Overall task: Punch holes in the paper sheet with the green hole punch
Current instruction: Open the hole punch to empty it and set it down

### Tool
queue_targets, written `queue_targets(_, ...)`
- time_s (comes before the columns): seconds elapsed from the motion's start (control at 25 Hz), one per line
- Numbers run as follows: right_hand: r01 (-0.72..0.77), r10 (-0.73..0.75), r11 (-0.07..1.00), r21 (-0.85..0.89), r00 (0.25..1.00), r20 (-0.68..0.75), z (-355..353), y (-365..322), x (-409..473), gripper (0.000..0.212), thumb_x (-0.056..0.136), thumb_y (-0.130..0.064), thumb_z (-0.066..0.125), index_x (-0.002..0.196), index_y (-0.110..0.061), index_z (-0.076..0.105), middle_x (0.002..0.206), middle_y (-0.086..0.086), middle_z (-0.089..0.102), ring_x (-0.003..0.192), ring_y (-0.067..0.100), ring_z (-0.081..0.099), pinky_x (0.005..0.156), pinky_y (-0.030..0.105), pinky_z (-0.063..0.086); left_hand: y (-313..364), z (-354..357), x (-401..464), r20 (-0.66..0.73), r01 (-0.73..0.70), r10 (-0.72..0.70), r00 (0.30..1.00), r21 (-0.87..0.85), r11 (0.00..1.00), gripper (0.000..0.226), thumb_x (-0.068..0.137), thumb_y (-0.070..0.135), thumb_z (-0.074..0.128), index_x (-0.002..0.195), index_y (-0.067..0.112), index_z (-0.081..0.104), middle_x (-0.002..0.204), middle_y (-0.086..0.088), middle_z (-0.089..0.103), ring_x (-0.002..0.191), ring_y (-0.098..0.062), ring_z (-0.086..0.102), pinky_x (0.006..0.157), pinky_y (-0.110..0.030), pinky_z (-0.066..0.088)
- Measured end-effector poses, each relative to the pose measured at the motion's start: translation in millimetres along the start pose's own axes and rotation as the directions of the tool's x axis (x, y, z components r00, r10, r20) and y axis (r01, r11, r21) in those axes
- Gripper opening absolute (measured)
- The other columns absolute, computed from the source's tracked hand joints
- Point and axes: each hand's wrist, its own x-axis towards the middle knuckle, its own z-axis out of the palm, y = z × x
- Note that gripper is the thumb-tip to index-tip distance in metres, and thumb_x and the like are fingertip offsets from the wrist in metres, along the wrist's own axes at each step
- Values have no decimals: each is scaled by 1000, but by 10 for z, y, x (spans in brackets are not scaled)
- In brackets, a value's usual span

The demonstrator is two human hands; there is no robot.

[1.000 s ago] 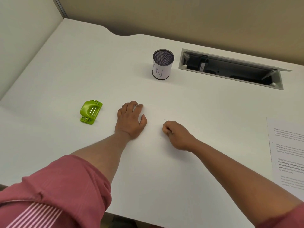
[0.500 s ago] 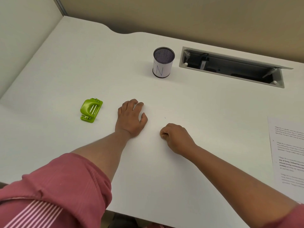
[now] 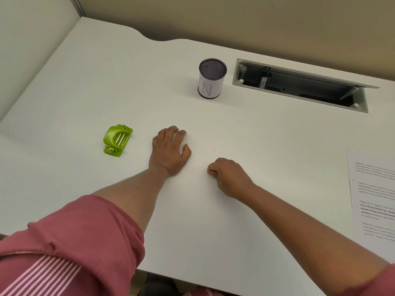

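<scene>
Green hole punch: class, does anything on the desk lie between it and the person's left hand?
Nothing visible does. Only bare white desk separates the left hand from the green hole punch. The mesh cup stands farther back, off that line.

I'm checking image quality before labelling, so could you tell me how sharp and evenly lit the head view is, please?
Head view: soft, even light with faint shadows under the left hand and right hand; small glints on the green hole punch; wide-angle bending of the desk edges; the paper sheet at the right edge is cropped, its print too blurred to read.
</scene>
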Motion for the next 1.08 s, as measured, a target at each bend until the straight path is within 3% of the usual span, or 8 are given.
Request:
queue_targets(0.24,20,-20,1000,-7,1000,-20,2,-41,-51,18,98,-20,55,90,-9,66,94,5,62,82,29,59,72,39,51,1,-1,-5,-3,-1,1,1000,12,1000,45,91,36,51,133,19,54,139,-4,47,130,-28,37,107,-42,30)
queue_targets(0.4,53,-58,990,-132,998,-37,30,-58,-34,22,97,-11,47,79,-7,59,83,7,57,71,31,56,62,42,51,2,3,-6,-7,-4,4,1000,7,1000,45,91,36,51,133,19,54,138,-4,48,130,-29,38,107,-43,31)
queue_targets(0.52,59,-58,969,-241,998,15,46,-93,-28,18,91,0,46,76,-10,47,78,5,47,67,29,46,55,39,43,0,-1,-6,-7,-4,4,1000,6,1000,46,90,37,50,132,19,55,138,-4,48,130,-29,39,107,-44,32)
queue_targets(0.8,98,-68,925,-367,993,92,23,-170,-36,23,79,6,45,93,-11,39,94,8,40,73,27,39,49,33,20,5,1,-6,-7,-4,4,1000,4,1000,46,90,37,50,132,19,55,138,-5,49,131,-30,39,107,-44,32)
queue_targets(0.92,111,-69,903,-416,991,114,87,-154,-41,29,79,4,44,106,-6,46,102,11,45,75,27,39,57,35,29,2,1,-8,-12,-6,6,1000,4,1000,46,90,37,49,132,18,55,138,-5,49,130,-30,40,107,-44,32)
queue_targets(1.0,59,-25,962,-266,991,129,5,-145,-10,25,82,4,41,104,-7,45,100,10,44,78,28,42,63,39,37,2,2,-3,-8,-5,5,1000,3,1000,46,91,37,50,132,19,55,138,-4,48,130,-29,39,107,-43,31)
queue_targets(1.08,-48,39,997,64,990,135,-153,-107,50,14,90,0,38,94,-12,45,96,7,49,79,26,46,69,39,42,1,6,-1,-2,-3,3,1000,2,1000,45,91,37,50,133,19,54,138,-4,48,131,-28,38,108,-43,31)
